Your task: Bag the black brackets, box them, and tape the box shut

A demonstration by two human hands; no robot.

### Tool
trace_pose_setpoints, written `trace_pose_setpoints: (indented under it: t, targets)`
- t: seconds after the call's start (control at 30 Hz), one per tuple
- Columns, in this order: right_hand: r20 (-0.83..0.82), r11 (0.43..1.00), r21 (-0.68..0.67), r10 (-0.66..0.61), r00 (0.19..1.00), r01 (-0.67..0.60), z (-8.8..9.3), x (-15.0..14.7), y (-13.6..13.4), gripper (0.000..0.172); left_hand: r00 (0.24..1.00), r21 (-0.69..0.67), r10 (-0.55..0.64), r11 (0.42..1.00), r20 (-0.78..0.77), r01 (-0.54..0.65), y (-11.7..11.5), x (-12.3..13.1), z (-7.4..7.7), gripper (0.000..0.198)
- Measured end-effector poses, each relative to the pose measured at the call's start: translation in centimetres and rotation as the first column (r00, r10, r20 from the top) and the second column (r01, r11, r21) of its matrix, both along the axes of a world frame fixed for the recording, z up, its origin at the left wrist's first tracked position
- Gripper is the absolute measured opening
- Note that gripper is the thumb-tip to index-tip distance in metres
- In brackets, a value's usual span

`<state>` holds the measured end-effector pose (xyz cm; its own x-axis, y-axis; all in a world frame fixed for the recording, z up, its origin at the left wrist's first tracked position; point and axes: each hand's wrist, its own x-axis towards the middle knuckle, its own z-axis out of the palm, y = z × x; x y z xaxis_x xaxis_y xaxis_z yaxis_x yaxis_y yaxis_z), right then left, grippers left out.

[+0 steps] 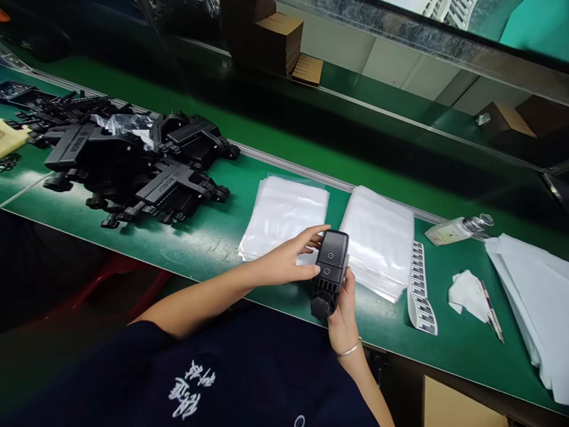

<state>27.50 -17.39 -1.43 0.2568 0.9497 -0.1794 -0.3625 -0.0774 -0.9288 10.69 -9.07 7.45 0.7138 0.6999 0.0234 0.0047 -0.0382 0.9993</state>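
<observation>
A dark navy shirt (249,379) with white printed characters fills the near bottom of the view, and both bare forearms reach forward from it over the near edge of a green table (200,237). The right hand (343,314), with a thin bracelet at the wrist, is closed around the ribbed lower end of a black device (329,267), holding it upright just above the table's near edge. The left hand (288,261) is open, its fingers spread, with fingertips and thumb touching the device's left side. The device sits between two stacks of clear plastic bags: a left stack (284,207) partly under the left hand, and a right stack (382,237) just beside the device. Right of that stack a strip of printed labels (420,290) runs toward the near edge, then comes bare green surface, a crumpled white cloth (466,290) with a pen (492,311) beside it, and a pile of white sheets (533,296) at the far right. A small bottle (457,229) lies near the metal rail (288,169) that marks the table's far edge. Well apart to the left, beyond an open stretch of table, is a heap of black plastic parts (133,160). Cardboard boxes (275,41) stand beyond the rail.
</observation>
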Motion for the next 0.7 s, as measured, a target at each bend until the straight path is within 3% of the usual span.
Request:
trace_pose_setpoints:
  t: [0.13,0.2,0.4,0.47,0.63,0.7]
  targets:
    - [-0.239,0.997,-0.001,-0.070,0.969,0.071,1.3,-0.3,-0.1,0.030,0.998,-0.057,-0.017,0.998,0.057,0.020,0.0,-0.5,-0.2,0.077]
    - [-0.266,0.998,0.013,-0.060,0.962,0.066,1.9,-0.2,-0.4,0.030,0.999,-0.045,0.019,0.999,0.031,-0.018,0.0,-0.8,-0.8,0.080]
    - [0.023,0.995,0.099,-0.001,1.000,-0.001,3.5,1.9,-0.7,0.060,0.941,-0.073,0.329,0.943,0.084,-0.323,0.0,-1.8,-3.3,0.061]
    - [0.146,0.995,0.097,-0.026,0.989,0.012,4.0,2.9,-0.5,0.057,0.914,-0.095,0.394,0.918,0.093,-0.385,0.0,-2.2,-3.8,0.059]
    - [0.388,0.994,-0.036,0.109,0.915,-0.103,4.7,4.0,-0.1,0.038,0.949,0.048,0.313,0.948,0.051,-0.315,-0.5,-3.2,-3.9,0.070]
    - [0.485,0.992,-0.017,0.117,0.867,-0.124,4.8,3.9,-0.2,0.031,0.950,0.073,0.310,0.948,0.017,-0.311,-0.6,-3.3,-3.7,0.071]
